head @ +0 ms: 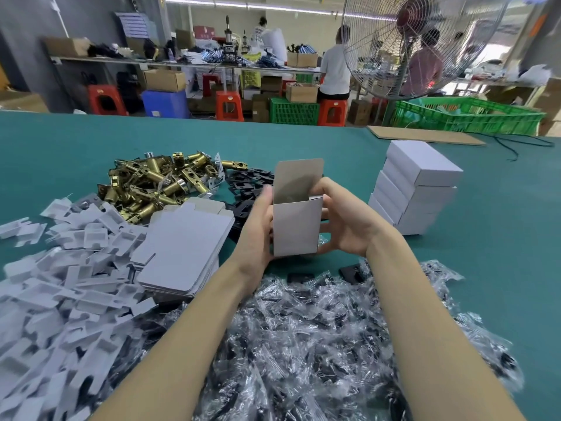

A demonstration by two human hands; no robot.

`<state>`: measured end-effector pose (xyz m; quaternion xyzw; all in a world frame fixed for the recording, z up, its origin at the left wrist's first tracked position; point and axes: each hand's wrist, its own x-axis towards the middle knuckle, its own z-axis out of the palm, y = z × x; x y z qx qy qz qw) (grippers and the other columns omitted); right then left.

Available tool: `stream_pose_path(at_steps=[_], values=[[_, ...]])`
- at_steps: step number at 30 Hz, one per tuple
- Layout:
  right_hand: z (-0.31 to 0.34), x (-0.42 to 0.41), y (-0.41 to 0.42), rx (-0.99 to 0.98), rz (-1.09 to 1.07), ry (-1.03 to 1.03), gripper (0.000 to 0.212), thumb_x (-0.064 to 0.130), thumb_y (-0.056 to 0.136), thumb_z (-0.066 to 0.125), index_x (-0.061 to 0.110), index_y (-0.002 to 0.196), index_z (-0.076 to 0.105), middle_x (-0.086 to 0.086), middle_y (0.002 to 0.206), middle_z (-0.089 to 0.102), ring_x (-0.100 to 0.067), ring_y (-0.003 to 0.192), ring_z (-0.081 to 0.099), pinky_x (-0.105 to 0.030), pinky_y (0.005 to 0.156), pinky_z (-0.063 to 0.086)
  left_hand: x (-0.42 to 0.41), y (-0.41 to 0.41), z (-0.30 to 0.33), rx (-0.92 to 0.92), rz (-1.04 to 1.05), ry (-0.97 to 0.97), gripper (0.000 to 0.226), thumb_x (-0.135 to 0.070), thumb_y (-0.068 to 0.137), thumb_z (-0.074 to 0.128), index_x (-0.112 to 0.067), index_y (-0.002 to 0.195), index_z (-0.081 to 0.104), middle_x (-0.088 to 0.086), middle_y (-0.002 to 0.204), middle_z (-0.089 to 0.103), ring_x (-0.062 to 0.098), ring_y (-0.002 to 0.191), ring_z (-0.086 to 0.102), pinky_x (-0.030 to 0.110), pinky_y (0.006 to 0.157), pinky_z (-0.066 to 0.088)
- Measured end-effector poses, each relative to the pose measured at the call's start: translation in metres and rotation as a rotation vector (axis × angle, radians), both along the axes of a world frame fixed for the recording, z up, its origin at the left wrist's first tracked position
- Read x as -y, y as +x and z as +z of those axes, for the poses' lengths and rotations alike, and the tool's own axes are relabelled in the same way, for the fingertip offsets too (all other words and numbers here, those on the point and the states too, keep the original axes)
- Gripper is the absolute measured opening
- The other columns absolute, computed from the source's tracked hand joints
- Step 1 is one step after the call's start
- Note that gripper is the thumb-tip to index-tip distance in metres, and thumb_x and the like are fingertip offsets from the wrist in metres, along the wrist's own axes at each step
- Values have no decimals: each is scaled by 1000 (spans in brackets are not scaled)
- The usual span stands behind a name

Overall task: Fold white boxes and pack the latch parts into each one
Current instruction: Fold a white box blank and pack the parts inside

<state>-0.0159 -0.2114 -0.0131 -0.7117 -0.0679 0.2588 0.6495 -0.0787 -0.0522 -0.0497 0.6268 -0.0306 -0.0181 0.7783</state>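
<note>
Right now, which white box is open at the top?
The upright white box held between the left hand and right hand; its top flap stands up, while the stacked boxes are closed.

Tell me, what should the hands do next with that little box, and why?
Probably reach for a brass latch and drop it in. The box stands upright between the left hand and right hand, already folded into shape, with its top flap up and its mouth open. Nothing shows inside it yet, and the latch pile lies just to the left.
</note>
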Motion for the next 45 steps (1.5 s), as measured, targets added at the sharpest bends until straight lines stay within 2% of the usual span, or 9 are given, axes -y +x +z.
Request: stream_pose_path(at_steps=[4,8,13,21,26,32,37,41,45], values=[[2,1,-2,85,83,95,23,41,98,53,37,110,72,0,102,66,-22,92,59,-42,73,52,1,5,3,-74,74,-27,64,-57,80,48,-14,124,66,17,107,70,19,85,66,40,75,60],[4,0,-2,250,124,132,30,29,106,48,40,127,67,5,110,68,-20,90,61,-32,73,52,-1,12,0,-146,160,-45,65,-63,74,50,-17,116,69,0,89,73,12,73,67,38,76,58],[2,-13,-7,436,-58,368,51,-11,95,42,26,97,77,5,94,74,-7,74,63,-18,57,46,0,13,3,-195,136,-21,44,-64,84,49,-24,96,65,-7,71,69,10,64,68,34,70,58],[3,-22,-9,404,-26,285,36,52,85,61,22,81,78,-6,93,72,-26,90,62,-42,79,46,-5,8,17,-321,44,-46,70,-75,87,49,-15,117,72,9,105,67,29,99,64,55,106,48],[4,-16,-7,528,-52,192,9,32,82,76,24,86,73,-2,100,70,-19,88,57,-33,75,47,-10,10,10,-315,-56,-174,80,-84,87,41,-16,115,74,12,114,72,32,104,68,52,98,52],[18,6,-9,584,37,-101,18,28,95,73,28,112,78,3,110,77,-19,104,70,-47,95,56,-11,6,6,-201,-124,61,48,-56,84,70,-31,125,70,4,124,73,26,121,66,50,101,54],[28,12,-13,629,55,-166,17,34,92,75,32,108,80,5,101,80,-10,93,72,-35,77,59,-10,6,3,-157,-142,96,50,-55,79,76,-32,123,70,-1,120,75,20,117,68,54,103,53],[29,10,-14,625,36,-158,17,32,96,72,32,110,80,-3,102,80,-28,100,74,-54,85,60,-11,7,1,-143,-140,116,38,-55,76,80,-36,109,75,-4,117,76,16,112,70,51,103,53],[28,13,-12,625,25,-165,17,26,96,72,34,108,81,-5,97,80,-20,85,73,-51,80,62,-10,8,0,-144,-149,135,45,-53,75,77,-33,116,71,-5,117,76,15,112,70,49,101,55]])
